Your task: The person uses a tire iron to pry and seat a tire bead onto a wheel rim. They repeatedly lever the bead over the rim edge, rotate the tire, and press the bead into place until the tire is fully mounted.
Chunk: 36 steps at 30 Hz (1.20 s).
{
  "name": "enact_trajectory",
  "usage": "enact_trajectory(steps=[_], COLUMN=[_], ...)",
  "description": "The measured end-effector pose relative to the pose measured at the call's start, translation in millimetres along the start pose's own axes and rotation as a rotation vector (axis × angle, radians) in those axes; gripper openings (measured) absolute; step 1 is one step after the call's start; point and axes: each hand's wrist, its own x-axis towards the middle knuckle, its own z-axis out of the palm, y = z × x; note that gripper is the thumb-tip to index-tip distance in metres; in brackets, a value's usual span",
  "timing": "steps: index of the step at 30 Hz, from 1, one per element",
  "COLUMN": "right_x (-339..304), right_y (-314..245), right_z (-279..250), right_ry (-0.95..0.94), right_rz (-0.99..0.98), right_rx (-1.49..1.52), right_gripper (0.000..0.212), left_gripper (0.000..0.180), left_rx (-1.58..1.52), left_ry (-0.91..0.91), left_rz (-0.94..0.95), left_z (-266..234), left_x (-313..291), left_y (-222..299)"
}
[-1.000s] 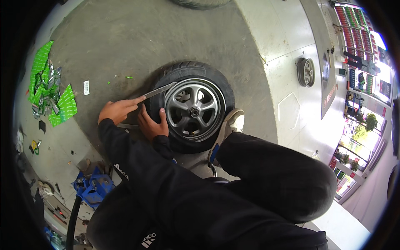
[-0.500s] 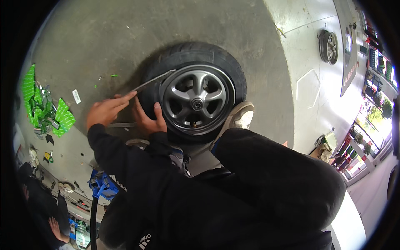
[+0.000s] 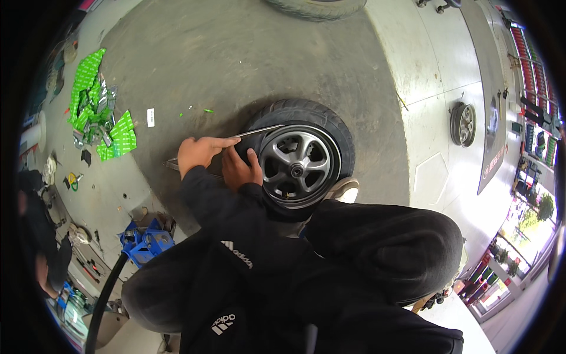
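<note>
A tire on a dark grey five-spoke rim [image 3: 289, 154] lies flat on the floor before me. My right hand [image 3: 200, 153], its forearm crossing over the left one, is closed around a slim metal tire lever [image 3: 259, 130]. The lever's far tip goes in between the black tire [image 3: 306, 111] and the rim's edge. Just right of it, my left hand [image 3: 240, 170] presses on the tire's sidewall, thumb apart from the fingers, with its fingertips close to the lever. A second metal bar [image 3: 171, 163] shows beside my right hand, partly hidden. My shoe [image 3: 344, 190] touches the tire's near right side.
Torn green and silver packaging [image 3: 97, 109] and a small white label [image 3: 151, 117] lie left. A blue floor jack [image 3: 147, 243] stands by my left knee. Another tire [image 3: 318, 7] is at the far edge, a bare rim [image 3: 463, 125] at right. Another person's hand [image 3: 42, 274] shows at lower left.
My view has shifted, so wheel and hands appear farther right and lower, and the far tire shows. Both hands and the lever keep nearly the same place on the wheel.
</note>
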Motion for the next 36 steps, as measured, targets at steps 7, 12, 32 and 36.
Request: enact_trajectory(steps=[7, 12, 32, 36], right_x=[-5.2, 36.1, 190.1, 175.8], right_y=[-28.6, -46.3, -144.4, -120.8], right_z=[-96.5, -141.8, -117.7, -177.6], right_ry=[-0.652, -0.953, -1.593, -1.508], right_rz=[0.604, 0.814, 0.094, -0.227], right_rx=[0.598, 0.975, -0.864, -0.576], right_gripper=[0.059, 0.021, 0.003, 0.012], left_gripper=[0.055, 0.06, 0.037, 0.043], left_rx=[0.134, -0.049, -0.236, 0.244], left_ry=[0.087, 0.209, 0.094, 0.124], left_rz=[0.039, 0.017, 0.029, 0.163], left_z=[-0.9, -2.8, 136.2, 96.1], left_x=[-8.8, -10.4, 78.1, 84.3], left_y=[-39.0, -20.1, -1.0, 40.3])
